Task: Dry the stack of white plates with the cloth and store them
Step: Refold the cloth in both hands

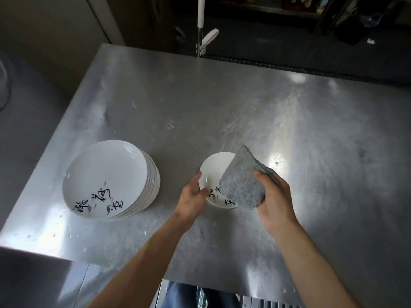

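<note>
Scene: a view from above, looking down at a person's two bare forearms over a steel bench [244,103] with a dull, scuffed shine.
Stack of plates: a stack of white plates [106,181] sits on the left part of the bench, near its left edge. The top plate faces up and has black brush lettering and small reddish leaf marks along its near rim.
Single plate: one plate [216,170] of the same pattern is apart from the stack, to its right, near the middle of the bench. It is not clear whether it rests on the bench or is held just above it.
Left hand: the left hand [193,194] holds the single plate by its left rim, thumb on the upper face, fingers curled beneath. The grip is closed on the plate.
Right hand: the right hand [274,196] clasps a folded grey cloth [241,181], thumb in front, fingers behind. The grip is closed on the cloth.
Cloth: its speckled grey fold stands up and covers the right side of the single plate.
Bench surface: small drops and smears of water show near the stack and towards the near edge.
Background: a white pole [201,16] stands upright beyond the far edge of the bench, in front of dark shelving.
</note>
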A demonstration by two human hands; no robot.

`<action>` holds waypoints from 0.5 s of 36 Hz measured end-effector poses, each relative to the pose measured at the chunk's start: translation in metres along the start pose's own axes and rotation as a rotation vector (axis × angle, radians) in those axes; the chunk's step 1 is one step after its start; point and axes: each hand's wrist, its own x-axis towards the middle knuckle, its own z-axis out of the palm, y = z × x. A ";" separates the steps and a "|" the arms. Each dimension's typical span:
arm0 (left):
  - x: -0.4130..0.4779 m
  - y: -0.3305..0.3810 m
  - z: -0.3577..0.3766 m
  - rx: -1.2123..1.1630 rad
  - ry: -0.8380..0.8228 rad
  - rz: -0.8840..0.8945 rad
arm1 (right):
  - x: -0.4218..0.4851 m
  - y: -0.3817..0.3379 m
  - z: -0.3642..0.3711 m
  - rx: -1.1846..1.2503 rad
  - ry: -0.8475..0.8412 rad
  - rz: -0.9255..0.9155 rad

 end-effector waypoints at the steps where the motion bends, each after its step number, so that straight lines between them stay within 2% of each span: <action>1: -0.001 0.006 0.001 -0.022 0.025 0.004 | -0.001 -0.001 0.003 0.002 0.001 0.005; 4: -0.011 0.028 0.002 -0.154 0.050 -0.019 | -0.005 -0.005 0.012 0.046 -0.048 0.059; 7: -0.028 0.045 -0.003 -0.366 -0.163 -0.103 | -0.012 -0.009 0.022 0.146 -0.190 0.157; 10: -0.043 0.057 -0.014 -0.477 -0.275 0.004 | -0.020 -0.015 0.032 0.203 -0.353 0.223; 14: -0.056 0.075 -0.039 -0.390 -0.133 0.208 | -0.026 -0.026 0.045 0.129 -0.526 0.237; 18: -0.070 0.086 -0.071 -0.271 -0.056 0.322 | -0.029 -0.035 0.064 -0.028 -0.652 0.298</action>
